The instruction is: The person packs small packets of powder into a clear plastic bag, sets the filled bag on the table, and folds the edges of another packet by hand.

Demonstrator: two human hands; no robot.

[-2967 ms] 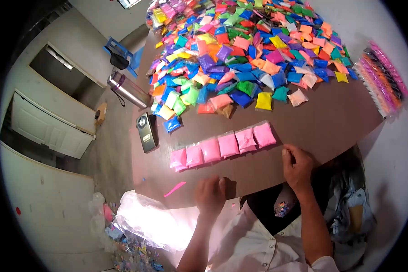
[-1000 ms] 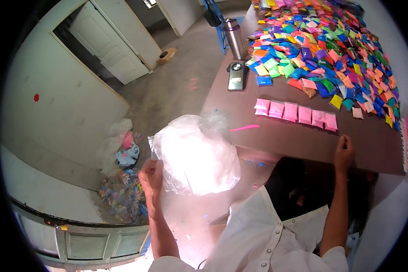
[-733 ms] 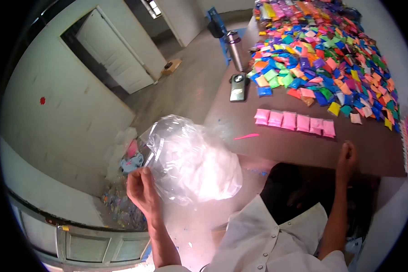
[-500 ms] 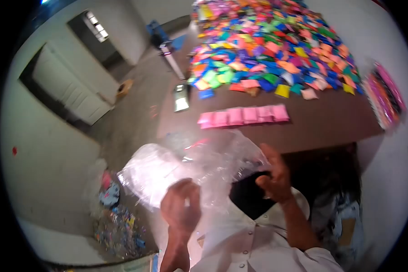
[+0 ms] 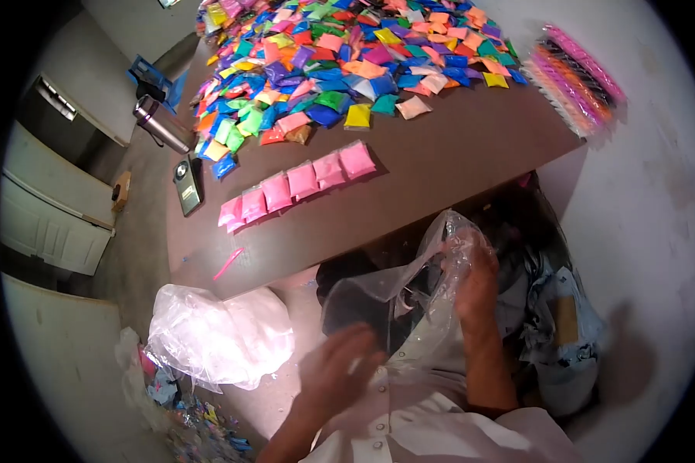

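Observation:
My right hand (image 5: 475, 278) is closed around the gathered upper part of a clear plastic bag (image 5: 378, 293), in front of the table edge. The bag hangs open toward the left, and dark fabric shows through it. My left hand (image 5: 340, 374) is blurred, just below the bag's left side, its fingers loosely stretched and nothing visible in them. To its left lies a bulky heap of clear plastic bags (image 5: 220, 339). On the table, a row of several pink packets (image 5: 301, 184) stretches beyond my hands, and a thin pink strip (image 5: 228, 264) lies near the edge.
Many colourful small packets (image 5: 324, 77) cover the far part of the brown table (image 5: 440, 174). A steel flask (image 5: 162, 123) and a phone (image 5: 187, 185) stand and lie at its left side. Bundles of long packs (image 5: 575, 81) lean at the right. Plastic scraps (image 5: 201, 420) litter the lower left.
My view has swung right. The clear bag has come away from the heap and moved right, now bunched in my right hand. My left hand has let its fingers loosen.

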